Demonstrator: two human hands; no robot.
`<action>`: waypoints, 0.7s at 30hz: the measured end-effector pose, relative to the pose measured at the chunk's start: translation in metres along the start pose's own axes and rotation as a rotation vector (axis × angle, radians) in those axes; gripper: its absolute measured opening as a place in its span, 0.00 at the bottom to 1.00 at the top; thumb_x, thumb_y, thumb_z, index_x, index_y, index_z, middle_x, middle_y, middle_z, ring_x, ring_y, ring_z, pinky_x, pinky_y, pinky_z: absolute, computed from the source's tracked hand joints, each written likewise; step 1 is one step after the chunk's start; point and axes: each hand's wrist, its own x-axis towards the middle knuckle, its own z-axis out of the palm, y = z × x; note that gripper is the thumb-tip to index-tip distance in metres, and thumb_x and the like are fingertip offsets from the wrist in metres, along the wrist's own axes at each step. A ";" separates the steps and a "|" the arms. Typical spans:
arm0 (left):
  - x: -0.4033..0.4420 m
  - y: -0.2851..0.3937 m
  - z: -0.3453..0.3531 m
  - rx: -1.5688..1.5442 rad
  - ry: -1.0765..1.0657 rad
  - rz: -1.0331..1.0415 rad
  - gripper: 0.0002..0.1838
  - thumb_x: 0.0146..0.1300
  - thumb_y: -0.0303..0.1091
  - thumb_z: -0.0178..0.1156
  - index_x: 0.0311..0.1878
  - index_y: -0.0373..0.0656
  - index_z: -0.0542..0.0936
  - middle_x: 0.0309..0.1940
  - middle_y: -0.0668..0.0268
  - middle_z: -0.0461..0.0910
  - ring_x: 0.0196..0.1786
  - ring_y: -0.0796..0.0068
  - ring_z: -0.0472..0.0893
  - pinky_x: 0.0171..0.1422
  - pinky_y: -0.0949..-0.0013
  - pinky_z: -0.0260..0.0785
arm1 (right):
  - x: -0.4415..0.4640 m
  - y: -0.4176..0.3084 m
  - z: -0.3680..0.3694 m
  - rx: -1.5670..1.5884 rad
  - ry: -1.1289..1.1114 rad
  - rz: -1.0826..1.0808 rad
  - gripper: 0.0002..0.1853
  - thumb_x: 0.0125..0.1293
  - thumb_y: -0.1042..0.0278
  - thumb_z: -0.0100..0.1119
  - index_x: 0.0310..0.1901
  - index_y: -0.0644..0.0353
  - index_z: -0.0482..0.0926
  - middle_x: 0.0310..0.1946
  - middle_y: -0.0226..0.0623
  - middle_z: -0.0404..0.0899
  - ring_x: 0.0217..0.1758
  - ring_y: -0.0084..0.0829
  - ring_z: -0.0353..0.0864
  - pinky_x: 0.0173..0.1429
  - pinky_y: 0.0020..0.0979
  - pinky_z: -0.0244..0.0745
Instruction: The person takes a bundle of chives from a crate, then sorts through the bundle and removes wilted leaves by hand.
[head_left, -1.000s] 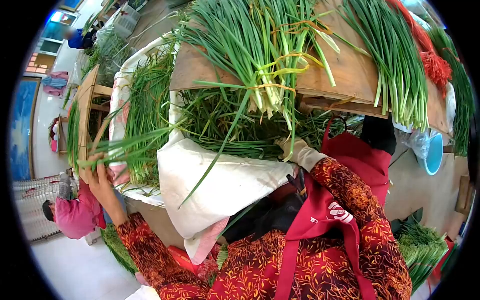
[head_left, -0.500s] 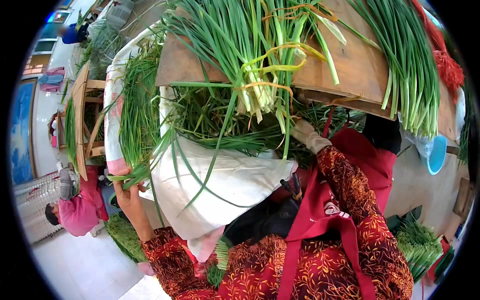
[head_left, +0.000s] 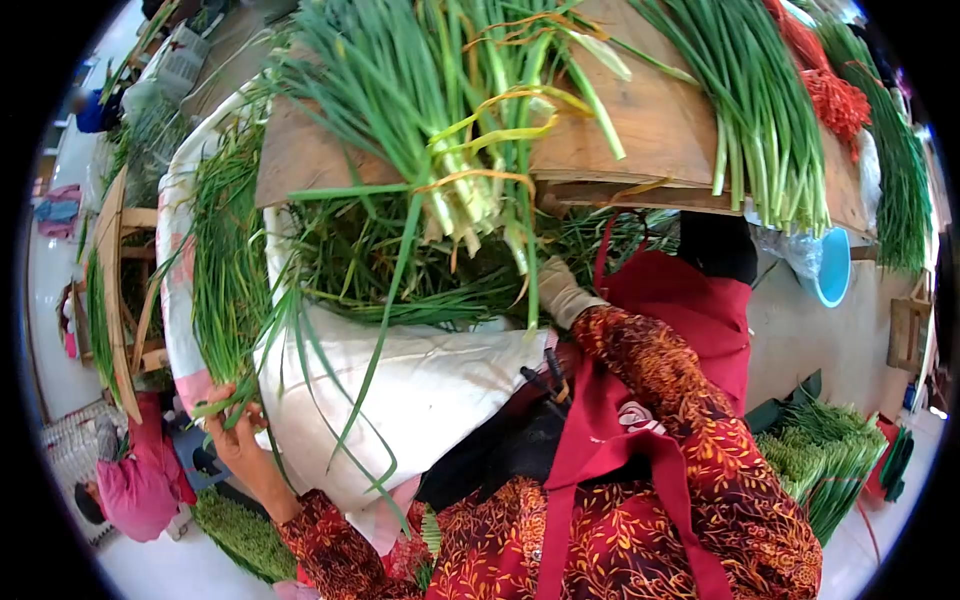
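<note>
My left hand [head_left: 240, 440] is at the lower left, its bent fingers around the lower ends of long green garlic-chive leaves [head_left: 230, 290]. Those leaves lie along the rim of a white woven sack [head_left: 400, 390]. My right hand [head_left: 562, 290], in a pale glove, is just below the root ends of a bundle of green stalks [head_left: 470, 180]. Its fingers are mostly turned away, so I cannot see what they grip. The bundle hangs over the edge of a wooden board [head_left: 570, 165]. Loose long leaves droop across the sack.
A second bundle of green stalks [head_left: 760, 130] lies on the board's right, beside red string [head_left: 835, 105]. A light-blue basin [head_left: 828, 268] hangs below. Cut greens [head_left: 815, 460] stand at lower right. A person in pink [head_left: 150, 485] is at lower left.
The view has swung right, so the board and bundles sit farther left. My left hand appears lower, still at the leaves. My right hand stays close below the bundle's root ends.
</note>
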 end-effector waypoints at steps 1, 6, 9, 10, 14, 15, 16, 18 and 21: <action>0.000 0.000 0.001 0.010 0.005 -0.004 0.13 0.60 0.21 0.46 0.49 0.39 0.70 0.40 0.67 0.73 0.32 0.84 0.70 0.33 0.82 0.62 | 0.005 -0.002 0.002 0.007 -0.144 -0.011 0.06 0.55 0.70 0.50 0.31 0.56 0.78 0.21 0.30 0.77 0.25 0.33 0.76 0.25 0.37 0.64; 0.005 0.000 0.004 0.063 -0.060 0.082 0.12 0.62 0.25 0.46 0.49 0.38 0.70 0.34 0.68 0.72 0.30 0.84 0.69 0.31 0.80 0.60 | 0.009 0.001 -0.016 0.111 -0.578 -0.096 0.09 0.55 0.63 0.54 0.36 0.54 0.80 0.32 0.32 0.80 0.36 0.34 0.79 0.36 0.37 0.69; 0.007 0.005 0.006 0.017 -0.072 0.061 0.11 0.63 0.26 0.47 0.48 0.38 0.71 0.33 0.69 0.72 0.30 0.85 0.69 0.32 0.81 0.60 | 0.003 0.020 -0.071 0.348 -0.349 -0.071 0.12 0.56 0.57 0.53 0.35 0.55 0.81 0.31 0.34 0.81 0.36 0.35 0.80 0.38 0.38 0.74; 0.009 0.009 0.008 -0.009 -0.066 0.047 0.11 0.63 0.26 0.47 0.48 0.39 0.71 0.34 0.69 0.72 0.30 0.85 0.69 0.32 0.81 0.60 | 0.003 0.024 -0.087 0.380 -0.262 -0.082 0.16 0.58 0.54 0.51 0.39 0.57 0.79 0.32 0.38 0.80 0.38 0.38 0.79 0.41 0.37 0.73; 0.017 0.026 0.011 -0.008 -0.038 0.139 0.10 0.65 0.30 0.48 0.48 0.38 0.71 0.38 0.68 0.72 0.28 0.85 0.69 0.28 0.81 0.61 | 0.002 0.049 -0.172 1.093 -0.449 0.302 0.18 0.60 0.53 0.54 0.44 0.57 0.77 0.29 0.34 0.79 0.31 0.26 0.76 0.37 0.28 0.71; 0.018 0.034 0.011 -0.029 -0.027 0.156 0.11 0.65 0.30 0.48 0.48 0.38 0.71 0.38 0.68 0.72 0.28 0.85 0.70 0.29 0.81 0.61 | 0.002 0.053 -0.205 1.293 -0.603 0.422 0.20 0.60 0.51 0.54 0.44 0.58 0.77 0.25 0.31 0.79 0.27 0.24 0.75 0.35 0.26 0.71; 0.019 0.041 0.011 -0.053 -0.020 0.174 0.11 0.65 0.31 0.48 0.48 0.37 0.70 0.38 0.68 0.72 0.28 0.85 0.70 0.29 0.80 0.61 | -0.004 0.055 -0.212 1.360 -0.545 0.424 0.17 0.61 0.53 0.54 0.41 0.60 0.79 0.22 0.28 0.77 0.22 0.18 0.70 0.30 0.20 0.68; 0.021 0.049 0.010 -0.136 -0.029 0.185 0.12 0.65 0.32 0.48 0.49 0.36 0.69 0.39 0.67 0.72 0.28 0.84 0.70 0.29 0.80 0.62 | -0.014 0.066 -0.228 1.508 -0.590 0.370 0.18 0.63 0.53 0.52 0.42 0.61 0.78 0.22 0.28 0.78 0.20 0.17 0.67 0.28 0.19 0.65; 0.022 0.062 0.007 -0.168 -0.038 0.234 0.12 0.65 0.32 0.48 0.49 0.36 0.69 0.39 0.67 0.73 0.29 0.84 0.70 0.29 0.80 0.62 | -0.026 0.070 -0.255 1.675 -0.621 0.280 0.19 0.65 0.52 0.49 0.44 0.61 0.76 0.22 0.29 0.76 0.18 0.16 0.63 0.24 0.18 0.59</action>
